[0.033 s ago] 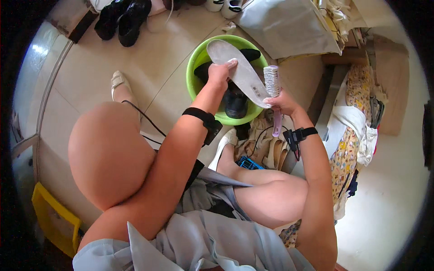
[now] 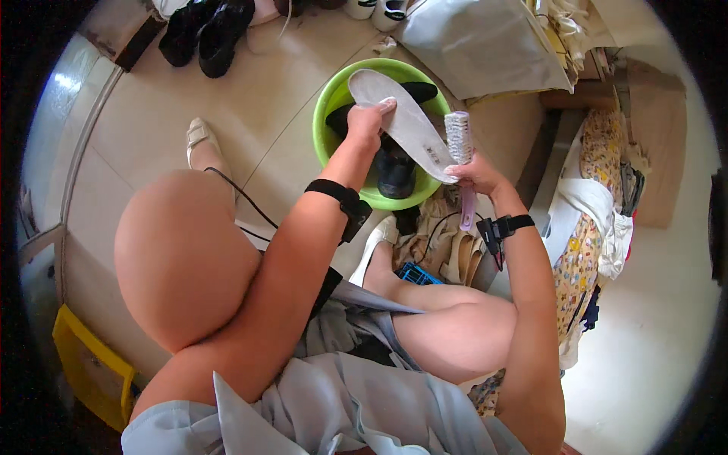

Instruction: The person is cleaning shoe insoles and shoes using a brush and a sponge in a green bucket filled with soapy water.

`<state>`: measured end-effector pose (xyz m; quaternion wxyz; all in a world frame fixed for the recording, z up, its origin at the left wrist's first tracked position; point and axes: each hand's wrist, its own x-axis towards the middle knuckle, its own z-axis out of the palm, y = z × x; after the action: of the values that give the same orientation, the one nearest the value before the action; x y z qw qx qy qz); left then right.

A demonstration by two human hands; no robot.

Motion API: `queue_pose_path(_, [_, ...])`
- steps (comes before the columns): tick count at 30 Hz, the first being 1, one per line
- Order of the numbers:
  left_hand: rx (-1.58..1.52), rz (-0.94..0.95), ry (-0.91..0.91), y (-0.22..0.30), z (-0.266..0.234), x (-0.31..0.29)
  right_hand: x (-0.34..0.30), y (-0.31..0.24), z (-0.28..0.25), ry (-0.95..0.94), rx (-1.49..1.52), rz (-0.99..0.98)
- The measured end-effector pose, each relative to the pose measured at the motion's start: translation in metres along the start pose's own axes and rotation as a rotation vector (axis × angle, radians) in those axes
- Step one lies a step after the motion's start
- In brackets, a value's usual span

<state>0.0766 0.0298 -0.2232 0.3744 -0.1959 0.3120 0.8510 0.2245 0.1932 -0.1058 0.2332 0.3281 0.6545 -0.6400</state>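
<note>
A pale grey insole [image 2: 415, 142] is held slantwise above a lime-green basin [image 2: 390, 204]. My left hand [image 2: 365, 125] is closed on its edge, with the thumb lying on the upper face. At the insole's lower right end, my right hand [image 2: 479, 174] pinches the tip. That same hand also grips a scrubbing brush [image 2: 459, 136] with a lilac handle and pale bristles, which point up beside the insole. Dark shoes, among them a black shoe [image 2: 396, 180], lie in the basin, partly hidden by the insole and my left hand.
Black shoes [image 2: 216, 42] and white shoes [image 2: 388, 14] stand on the tiled floor beyond. A large pale bag [image 2: 478, 45] is at the back right. Patterned fabric [image 2: 580, 250] hangs at the right. A yellow frame [image 2: 91, 368] sits at lower left. Black cables [image 2: 254, 208] run near my knees.
The brush and my right hand have shifted very slightly right, and the insole a touch downward. Both hands keep their hold.
</note>
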Motion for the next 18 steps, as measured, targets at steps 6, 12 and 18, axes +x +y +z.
queue_pose_path(6, [0.389,0.358,0.142,-0.003,-0.019,0.005,-0.017,-0.002,-0.025,0.01,-0.025,0.062])
queue_pose_path(12, [0.846,0.503,0.257,-0.008,-0.023,0.004,-0.022,0.005,-0.041,-0.01,-0.049,0.088])
queue_pose_path(18, [1.018,0.393,0.403,-0.012,-0.034,0.01,-0.021,0.001,-0.038,-0.014,-0.073,0.099])
